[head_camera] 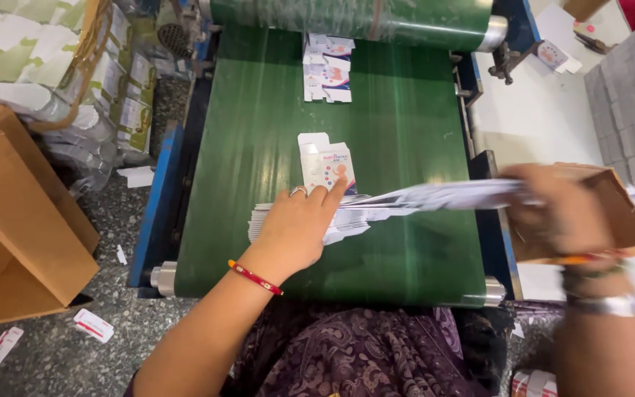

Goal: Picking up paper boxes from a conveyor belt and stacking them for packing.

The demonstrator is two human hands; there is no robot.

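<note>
Green belt [406, 147]: left hand [299, 228] presses flattened cartons [347, 213], right hand [564, 213] at its edge.

Flat white carton blank [325, 165] mid-belt; more blanks [326, 68] near roller; brown cardboard box [16, 220] left.

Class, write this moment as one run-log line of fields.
left hand: pressing flat cartons on green belt | right hand: blurred, gripping fanned cartons' end | more cartons: far end

A green belt [406, 132] carries flat cartons: one single carton [325, 165] in the middle, a fanned row [288, 217] near, another bunch [326, 68] far.
</note>
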